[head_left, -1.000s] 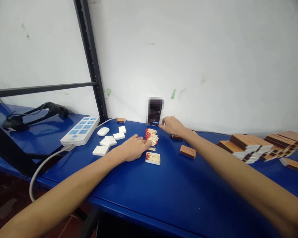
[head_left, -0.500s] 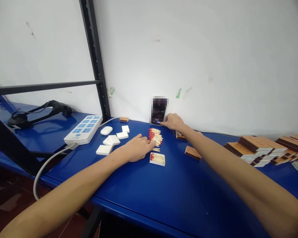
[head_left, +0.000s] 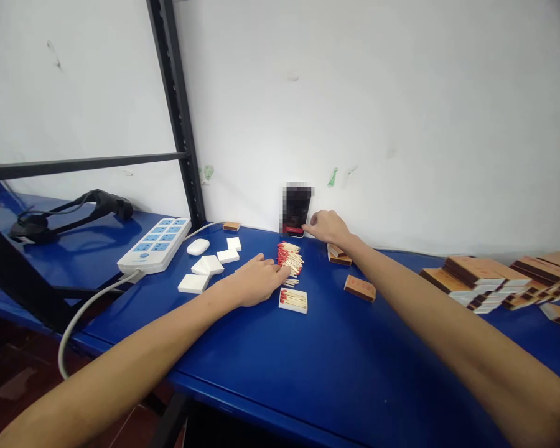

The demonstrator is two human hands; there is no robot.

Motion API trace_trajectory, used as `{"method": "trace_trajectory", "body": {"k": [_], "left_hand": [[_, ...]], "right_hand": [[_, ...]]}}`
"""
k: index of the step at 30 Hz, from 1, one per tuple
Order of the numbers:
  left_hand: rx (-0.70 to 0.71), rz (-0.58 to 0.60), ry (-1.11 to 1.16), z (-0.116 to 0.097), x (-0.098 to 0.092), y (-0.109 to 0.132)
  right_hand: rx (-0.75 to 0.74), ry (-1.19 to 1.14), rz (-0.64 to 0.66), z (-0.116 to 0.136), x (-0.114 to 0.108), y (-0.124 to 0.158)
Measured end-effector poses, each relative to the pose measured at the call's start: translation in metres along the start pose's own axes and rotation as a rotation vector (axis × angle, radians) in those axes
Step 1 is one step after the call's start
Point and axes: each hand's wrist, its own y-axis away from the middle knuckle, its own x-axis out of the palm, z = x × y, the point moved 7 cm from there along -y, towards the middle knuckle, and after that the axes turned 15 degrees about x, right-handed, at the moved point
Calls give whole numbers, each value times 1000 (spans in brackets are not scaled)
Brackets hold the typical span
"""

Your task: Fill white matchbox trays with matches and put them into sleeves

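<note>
A phone (head_left: 297, 208), partly blurred out, leans upright against the wall. The extended finger of my right hand (head_left: 327, 226) meets its lower right corner, the other fingers curled in. My left hand (head_left: 259, 280) lies palm down on the table, fingers loosely spread, a fingertip touching the edge of a pile of red-headed matches (head_left: 290, 258). Closer to me is a white matchbox tray (head_left: 294, 300) holding several matches, heads to the left. A brown closed matchbox (head_left: 360, 288) lies below my right wrist. Another matchbox (head_left: 339, 256) sits partly hidden behind that wrist.
Stacked matchboxes (head_left: 483, 280) fill the right side of the blue table (head_left: 280, 361). To the left are white trays (head_left: 193, 284), a white rounded case (head_left: 198, 247), a power strip (head_left: 156, 244) with its cable, and a black headset-like device (head_left: 74, 211). A black metal post (head_left: 177, 112) rises behind.
On the phone, the lit screen has gone darker, with a red bar at the bottom. My right fingertip has drawn slightly off the screen towards its edge. The left hand stays put.
</note>
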Motion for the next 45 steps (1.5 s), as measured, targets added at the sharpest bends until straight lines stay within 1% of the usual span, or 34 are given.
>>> {"method": "trace_trajectory", "body": {"k": [2,4,7,9,13,19,23,27,29,32,34,37,41,45], "left_hand": [[-1,-17,-3,0,-1,0],[-3,-32,-6,1,-3,1],[-19,-31,0,3,-3,3],[-34,-23,-2,5,-4,5],[-30,-10,7,4,-5,7],[-5,-5,20,3,-4,6],[13,-4,21,1,-7,4],[21,52,21,-4,-9,2],[10,89,21,-5,-9,2],[-6,129,25,-6,-8,1],[-10,129,8,-7,-6,1],[7,98,-49,-9,-5,1],[21,63,-98,-11,-5,1],[18,90,-90,-11,-2,1]], "right_hand": [[-41,-11,-71,4,-7,6],[-126,-25,-138,9,-12,13],[-257,-58,-174,14,-16,22],[-285,-87,-185,12,-19,24],[-288,-149,-200,7,-25,24],[-316,-209,-181,7,-31,26],[-327,-187,-143,8,-28,25],[-345,-120,-115,11,-21,28],[-350,-59,-126,14,-19,32],[-306,32,-146,16,-16,34],[-267,58,-161,16,-16,32],[-236,47,-198,14,-17,27],[-258,29,-241,12,-18,21],[-313,55,-276,10,-15,22]]}}
